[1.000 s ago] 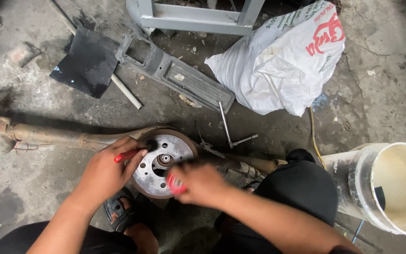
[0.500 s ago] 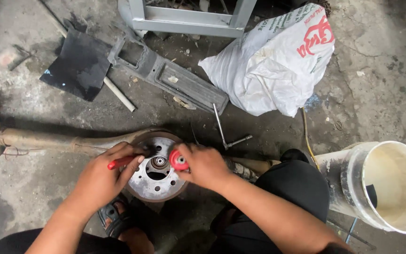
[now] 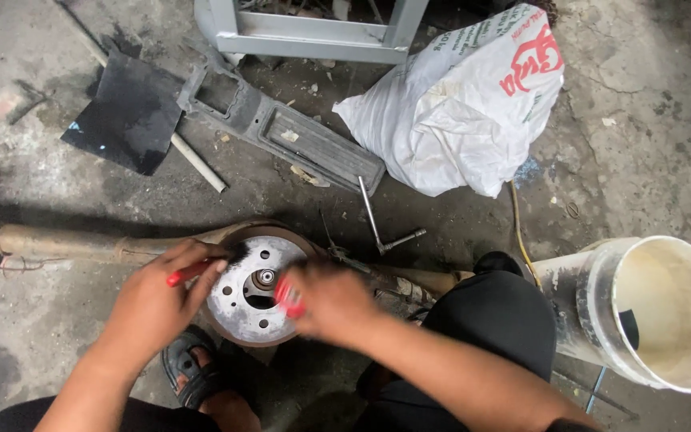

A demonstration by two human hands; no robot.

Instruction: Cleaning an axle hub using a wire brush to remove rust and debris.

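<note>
On the floor lies a brake drum point(image 3: 256, 294) on its axle point(image 3: 81, 242); the left hand point(image 3: 156, 304) grips a red-handled brush point(image 3: 201, 269) at its rim, the right hand point(image 3: 331, 300) pinches a red object point(image 3: 288, 298) near the hub, seemingly for cleaning.

One round grey metal brake drum point(image 3: 251, 284), one rusty axle tube point(image 3: 57, 240), one white plastic bucket point(image 3: 665, 312), one white woven sack point(image 3: 461, 108), one bent steel wrench point(image 3: 377, 220), one black flat sheet point(image 3: 125, 116), two hands point(image 3: 153, 300) point(image 3: 329, 304), perhaps two red-handled tools point(image 3: 189, 274) point(image 3: 288, 298).

Stained, cracked concrete floor point(image 3: 649, 152); daylight
</note>
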